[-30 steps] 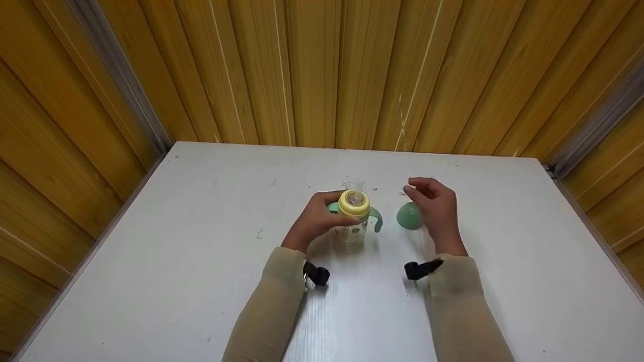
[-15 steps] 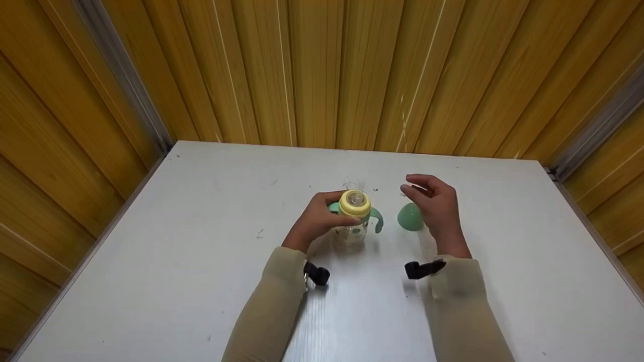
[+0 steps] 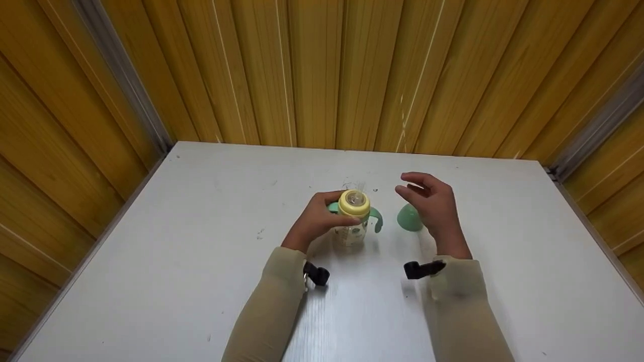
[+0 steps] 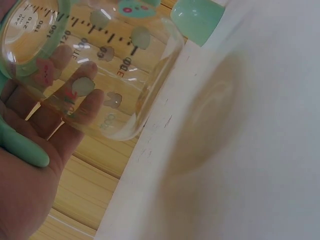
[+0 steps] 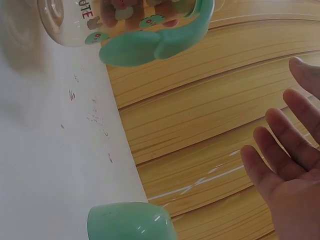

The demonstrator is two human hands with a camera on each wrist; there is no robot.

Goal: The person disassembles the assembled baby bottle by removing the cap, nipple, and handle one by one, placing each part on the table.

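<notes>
My left hand (image 3: pixel 319 217) grips a clear baby bottle (image 3: pixel 350 234) from its left side, thumb across the front. The bottle is upright, with a yellow collar (image 3: pixel 347 207), a see-through teat on top and green handles (image 3: pixel 376 220). Printed measuring marks and small animal pictures show on its wall in the left wrist view. Its shadow lies apart from it on the tabletop. To its right a domed green cap (image 3: pixel 409 218) stands on the table, partly behind my right hand (image 3: pixel 436 206). That hand is raised beside the cap, fingers loosely bent and holding nothing (image 5: pixel 290 150).
Both hands are over a white table (image 3: pixel 201 281) with small scuffs. A wood-patterned panel wall (image 3: pixel 312 75) rises behind its far edge, with more panels at both sides. A black wrist camera (image 3: pixel 317 274) sits on each sleeve.
My right hand has shifted slightly left and away from me, its thumb and fingers a little further apart. The left hand, bottle and cap stay nearly where they were.
</notes>
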